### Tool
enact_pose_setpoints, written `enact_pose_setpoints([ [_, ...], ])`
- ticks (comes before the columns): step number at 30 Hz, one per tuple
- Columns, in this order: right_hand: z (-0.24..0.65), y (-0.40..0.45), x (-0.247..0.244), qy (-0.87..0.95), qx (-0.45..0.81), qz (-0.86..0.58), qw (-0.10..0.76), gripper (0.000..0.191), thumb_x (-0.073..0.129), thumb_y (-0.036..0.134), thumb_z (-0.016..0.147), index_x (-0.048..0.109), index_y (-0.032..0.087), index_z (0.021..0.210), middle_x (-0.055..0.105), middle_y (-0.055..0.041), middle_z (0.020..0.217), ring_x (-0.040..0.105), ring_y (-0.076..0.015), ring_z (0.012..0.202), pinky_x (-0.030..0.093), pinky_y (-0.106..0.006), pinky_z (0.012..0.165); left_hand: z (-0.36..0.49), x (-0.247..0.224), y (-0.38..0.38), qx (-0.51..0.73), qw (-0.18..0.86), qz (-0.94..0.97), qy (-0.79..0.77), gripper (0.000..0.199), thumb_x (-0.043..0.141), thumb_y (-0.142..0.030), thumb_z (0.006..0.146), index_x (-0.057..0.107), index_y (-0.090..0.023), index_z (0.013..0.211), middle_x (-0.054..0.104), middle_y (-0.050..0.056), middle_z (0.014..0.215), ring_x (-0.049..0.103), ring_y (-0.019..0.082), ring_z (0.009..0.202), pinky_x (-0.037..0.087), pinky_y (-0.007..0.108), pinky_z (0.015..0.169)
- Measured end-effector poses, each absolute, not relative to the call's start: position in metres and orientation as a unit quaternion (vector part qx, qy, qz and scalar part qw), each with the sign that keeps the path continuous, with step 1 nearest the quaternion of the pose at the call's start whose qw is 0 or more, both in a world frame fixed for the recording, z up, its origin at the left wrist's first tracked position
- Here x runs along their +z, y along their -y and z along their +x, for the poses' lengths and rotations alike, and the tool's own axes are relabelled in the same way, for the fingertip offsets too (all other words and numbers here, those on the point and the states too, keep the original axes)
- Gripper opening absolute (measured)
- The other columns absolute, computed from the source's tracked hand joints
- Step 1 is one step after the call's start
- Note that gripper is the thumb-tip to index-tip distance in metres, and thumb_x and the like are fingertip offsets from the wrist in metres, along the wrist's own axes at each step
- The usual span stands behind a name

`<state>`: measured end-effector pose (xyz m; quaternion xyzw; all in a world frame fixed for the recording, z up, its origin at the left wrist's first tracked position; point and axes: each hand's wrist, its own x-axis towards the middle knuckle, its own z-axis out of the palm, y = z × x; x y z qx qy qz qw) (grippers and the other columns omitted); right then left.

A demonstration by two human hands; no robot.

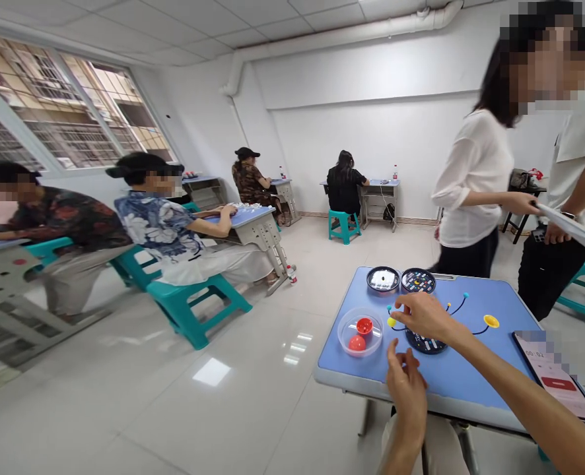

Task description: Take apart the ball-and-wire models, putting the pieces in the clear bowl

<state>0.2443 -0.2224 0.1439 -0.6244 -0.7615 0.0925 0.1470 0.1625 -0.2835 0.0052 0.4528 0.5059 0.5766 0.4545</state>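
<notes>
The blue counter [490, 330] is carrying the whole setup. The right hand [424, 316] is reaching open over a black round disc [425, 343] pretty much mid-counter, fingers apart, just beside a small yellow bead [390, 322], and the left hand [406, 396] is hovering open by the near edge.

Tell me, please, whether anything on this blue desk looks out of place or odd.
The phone looks precariously placed: it lies right at the blue desk's right edge, and its lower corner seems to overhang.
</notes>
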Motion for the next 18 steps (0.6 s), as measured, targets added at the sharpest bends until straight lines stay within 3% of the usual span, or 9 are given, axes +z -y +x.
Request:
enact_pose_setpoints([
  [4, 0.227, 0.213, 0.138, 0.772, 0.06, -0.632, 0.03, 0.029, 0.054, 0.04, 0.089, 0.072, 0.017, 0.093, 0.073, -0.0102, 0.084, 0.067, -0.0227, 0.081, 0.031, -0.026, 0.059, 0.153, 0.009, 0.258, 0.591, 0.443, 0.436, -0.515, 0.046, 0.045, -0.051, 0.09, 0.049, -0.018, 0.123, 0.055, -0.005, 0.068, 0.046, 0.008, 0.036, 0.033, 0.021, 0.035],
  [7, 0.22, 0.21, 0.137, 0.782, 0.048, -0.621, -0.015, 0.026, 0.052, 0.03, 0.089, 0.071, 0.016, 0.082, 0.073, -0.0112, 0.081, 0.067, -0.0228, 0.08, 0.03, -0.027, 0.058, 0.154, 0.008, 0.236, 0.596, 0.411, 0.469, -0.505, 0.026, 0.047, -0.04, 0.087, 0.059, -0.017, 0.092, 0.051, -0.006, 0.056, 0.044, 0.008, 0.037, 0.032, 0.02, 0.038],
  [10, 0.217, 0.212, 0.136, 0.791, 0.036, -0.61, -0.033, 0.02, 0.051, 0.021, 0.086, 0.07, 0.014, 0.082, 0.072, -0.0122, 0.085, 0.067, -0.0222, 0.079, 0.029, -0.027, 0.057, 0.155, 0.001, 0.225, 0.607, 0.375, 0.499, -0.493, 0.019, 0.046, -0.029, 0.084, 0.055, -0.019, 0.071, 0.048, -0.006, 0.046, 0.044, 0.01, 0.039, 0.033, 0.02, 0.042],
  [14, 0.219, 0.213, 0.139, 0.818, 0.04, -0.573, -0.021, 0.019, 0.054, 0.015, 0.078, 0.07, 0.015, 0.089, 0.07, -0.0103, 0.093, 0.064, -0.0199, 0.08, 0.028, -0.027, 0.058, 0.154, -0.006, 0.223, 0.618, 0.358, 0.512, -0.477, 0.023, 0.045, -0.023, 0.082, 0.049, -0.02, 0.06, 0.049, -0.005, 0.046, 0.044, 0.01, 0.042, 0.035, 0.022, 0.046],
  [18, 0.221, 0.208, 0.148, 0.824, 0.058, -0.559, 0.07, 0.021, 0.056, 0.017, 0.078, 0.07, 0.018, 0.094, 0.068, -0.0059, 0.095, 0.06, -0.0155, 0.079, 0.033, -0.025, 0.063, 0.154, -0.007, 0.221, 0.614, 0.363, 0.508, -0.483, 0.024, 0.044, -0.026, 0.086, 0.048, -0.021, 0.062, 0.048, -0.005, 0.05, 0.044, 0.01, 0.042, 0.034, 0.022, 0.047],
])
